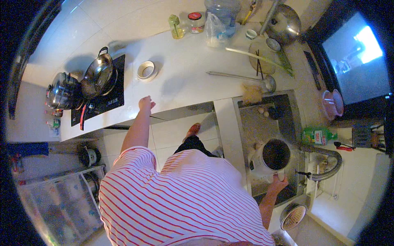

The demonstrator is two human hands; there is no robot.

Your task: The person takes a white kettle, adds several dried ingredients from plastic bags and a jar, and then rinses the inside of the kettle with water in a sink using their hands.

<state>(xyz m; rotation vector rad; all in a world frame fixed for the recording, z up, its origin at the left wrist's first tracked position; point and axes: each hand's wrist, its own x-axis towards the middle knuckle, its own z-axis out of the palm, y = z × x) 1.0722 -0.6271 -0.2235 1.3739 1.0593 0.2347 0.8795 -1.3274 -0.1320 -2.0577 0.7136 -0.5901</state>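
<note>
My right hand (pixel 278 183) grips the near side of a pale pot with a dark interior (pixel 276 154), held over the sink (pixel 255 123); what is inside the pot is too dark to make out. My left hand (pixel 146 104) hovers by the front edge of the white countertop (pixel 184 70), its fingers loosely bent and holding nothing. Beyond it on the counter stands a small round pale bowl or ring-shaped dish (pixel 146 70). Left of that, a dark wok (pixel 98 75) rests on a black induction cooktop (pixel 118 77).
A lidded pot (pixel 64 90) stands beside the wok. Across the counter lie a long-handled ladle (pixel 237 75), chopsticks (pixel 259 65) and a green onion stalk (pixel 258 57). A curved faucet hose (pixel 334 160) arches beside the sink, near a green detergent bottle (pixel 317 135) and a colander (pixel 294 217).
</note>
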